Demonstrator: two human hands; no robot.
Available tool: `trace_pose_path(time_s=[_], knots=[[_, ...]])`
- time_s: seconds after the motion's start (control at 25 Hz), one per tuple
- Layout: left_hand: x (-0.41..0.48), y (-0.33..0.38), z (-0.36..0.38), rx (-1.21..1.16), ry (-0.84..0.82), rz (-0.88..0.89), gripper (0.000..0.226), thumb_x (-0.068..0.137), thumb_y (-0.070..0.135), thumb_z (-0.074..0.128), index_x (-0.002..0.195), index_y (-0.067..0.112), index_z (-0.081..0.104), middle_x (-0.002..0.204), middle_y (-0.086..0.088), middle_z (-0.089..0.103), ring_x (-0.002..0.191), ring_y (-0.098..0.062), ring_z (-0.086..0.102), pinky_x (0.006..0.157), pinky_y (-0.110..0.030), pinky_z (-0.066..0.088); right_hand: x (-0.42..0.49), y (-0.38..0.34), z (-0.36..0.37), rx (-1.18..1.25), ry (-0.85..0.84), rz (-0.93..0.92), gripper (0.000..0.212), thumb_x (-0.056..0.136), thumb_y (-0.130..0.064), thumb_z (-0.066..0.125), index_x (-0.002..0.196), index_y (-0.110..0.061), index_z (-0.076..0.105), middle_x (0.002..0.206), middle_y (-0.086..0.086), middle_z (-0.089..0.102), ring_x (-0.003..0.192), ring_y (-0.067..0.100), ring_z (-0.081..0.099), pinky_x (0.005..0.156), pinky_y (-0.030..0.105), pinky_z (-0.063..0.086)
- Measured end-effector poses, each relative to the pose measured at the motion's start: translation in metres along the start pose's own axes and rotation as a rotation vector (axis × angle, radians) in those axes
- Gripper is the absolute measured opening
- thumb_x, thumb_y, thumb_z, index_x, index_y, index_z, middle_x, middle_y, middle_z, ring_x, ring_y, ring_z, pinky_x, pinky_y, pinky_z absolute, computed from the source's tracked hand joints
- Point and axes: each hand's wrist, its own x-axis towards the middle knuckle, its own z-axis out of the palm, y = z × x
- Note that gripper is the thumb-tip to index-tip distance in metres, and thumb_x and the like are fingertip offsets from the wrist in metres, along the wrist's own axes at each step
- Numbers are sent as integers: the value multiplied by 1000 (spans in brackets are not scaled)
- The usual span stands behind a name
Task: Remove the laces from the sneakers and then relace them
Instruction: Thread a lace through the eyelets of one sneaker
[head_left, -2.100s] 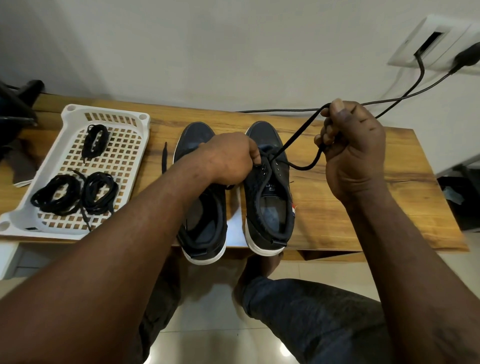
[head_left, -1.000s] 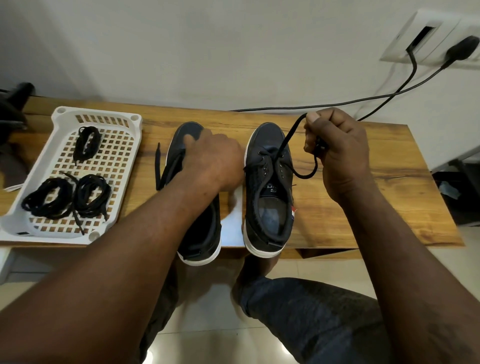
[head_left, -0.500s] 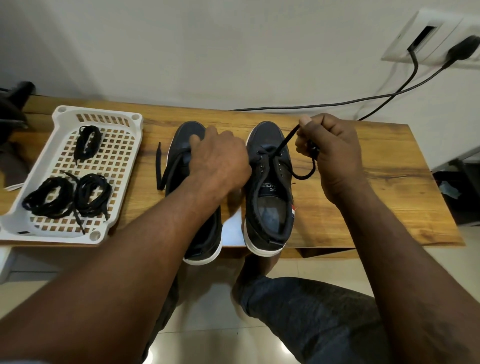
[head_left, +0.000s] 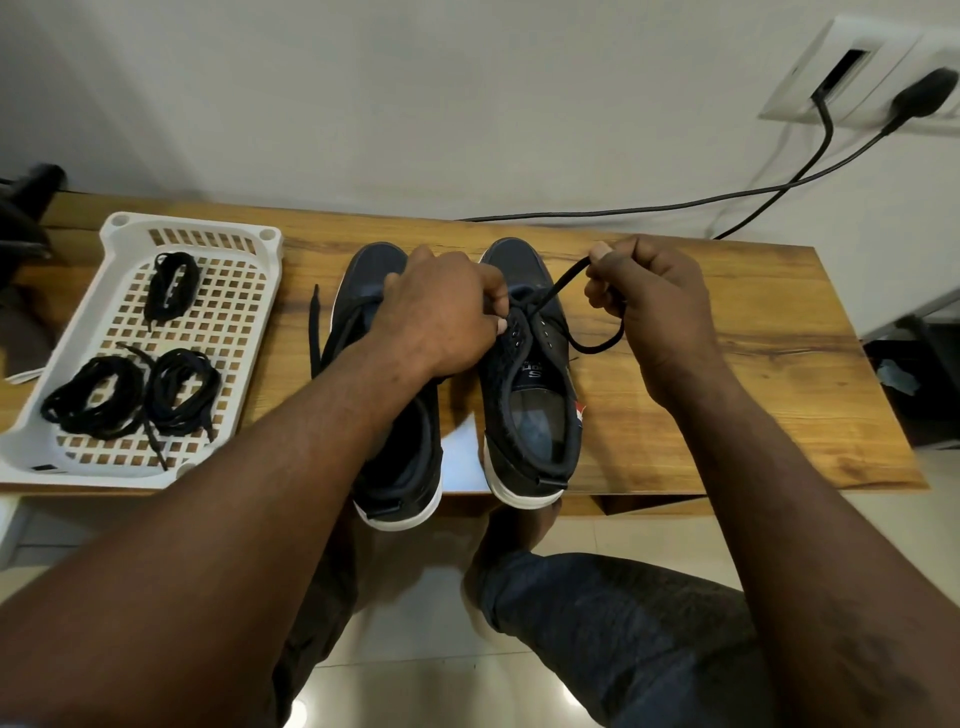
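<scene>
Both sneakers sat side by side on the wooden table (head_left: 737, 415), toes toward the wall and heels hanging a bit over the near edge. The left hand (head_left: 441, 312) reached across and blocked most of the front of the left sneaker (head_left: 400, 467). Its fingers curled onto the eyelet edge of the right sneaker (head_left: 530, 374) and gripped there, as far as I could see. The right hand (head_left: 649, 301) pinched the black lace (head_left: 558, 285) between thumb and forefinger, just right of the shoe. The lace ran taut up from the top eyelets to that pinch, and a slack loop of it came out under the hand back to the shoe. Another loose lace end (head_left: 313, 332) lay on the wood just left of the left sneaker. Further left was a white slotted tray (head_left: 119, 228) with three coiled lace bundles (head_left: 171, 288) in it, one at the back and two near the front. Two black cables (head_left: 623, 210) ran from the wall socket (head_left: 852, 67) down to the table's far edge. A dark trouser leg (head_left: 623, 623) showed below the table.
</scene>
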Motion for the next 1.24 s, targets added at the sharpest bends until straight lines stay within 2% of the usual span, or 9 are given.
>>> trace_pose_path(time_s=[0.2, 0.4, 0.56, 0.64, 0.72, 0.84, 0.92, 1.04, 1.24], knots=[[-1, -4, 4, 44, 34, 147, 3, 97, 37, 70, 94, 35, 70, 101, 14, 64, 116, -20, 45, 93, -44, 39, -1, 1, 2, -21, -4, 2, 23, 102, -25, 64, 91, -6, 70, 78, 2, 66, 78, 13, 63, 77, 31, 51], [-4, 5, 13, 253, 132, 164, 20, 104, 33, 56, 115, 25, 71, 100, 3, 67, 105, -23, 52, 92, -44, 43, -4, 0, 5, -38, -26, 23, 24, 103, -27, 62, 84, -14, 69, 79, 3, 69, 78, 13, 63, 75, 29, 49], [-4, 12, 4, 113, 96, -141, 19, 97, 23, 56, 83, 13, 63, 71, -1, 54, 65, -18, 50, 75, -40, 48, -5, 4, 7, -59, -50, 121, 24, 104, -22, 59, 88, -7, 68, 89, 11, 77, 80, 20, 74, 74, 31, 52], [-5, 14, 1, 143, 68, -187, 24, 94, 23, 60, 73, 15, 53, 68, -2, 50, 60, -19, 47, 74, -40, 48, -5, 8, 8, -47, -56, 184, 19, 104, -20, 58, 89, -10, 67, 91, 10, 79, 86, 27, 78, 76, 36, 54], [-8, 16, -1, 251, 48, -152, 14, 94, 27, 62, 88, 15, 60, 69, 0, 47, 70, -22, 49, 92, -48, 46, -4, 8, 8, -43, -53, 201, 18, 103, -20, 59, 90, -11, 66, 91, 8, 79, 87, 28, 78, 76, 37, 55], [-7, 12, -2, 305, 43, -98, 27, 94, 29, 62, 120, 20, 61, 83, -2, 55, 99, -31, 56, 103, -54, 40, -4, 7, 9, -79, -42, 170, 19, 104, -21, 59, 88, -14, 67, 90, 6, 79, 83, 24, 78, 72, 33, 54], [-6, 8, -6, 270, 73, -30, 21, 92, 26, 61, 113, 29, 62, 97, -1, 63, 115, -32, 51, 99, -53, 38, -4, 7, 10, -124, -40, 135, 18, 103, -19, 59, 89, -12, 67, 90, 6, 78, 82, 19, 76, 70, 27, 51], [-5, 3, -6, 58, 35, 27, 10, 94, 29, 63, 99, 37, 66, 98, 13, 64, 119, -24, 45, 93, -49, 33, -5, 4, 12, -134, -52, 49, 18, 101, -18, 62, 93, -3, 68, 87, 7, 76, 77, 10, 70, 65, 17, 50], [-1, -1, 9, 16, 44, 26, 8, 101, 38, 64, 95, 33, 63, 98, 10, 66, 117, -24, 48, 100, -50, 37, -5, -2, 17, -205, -74, -127, 27, 95, -37, 70, 88, -11, 66, 84, 9, 68, 78, 22, 63, 73, 42, 55]])
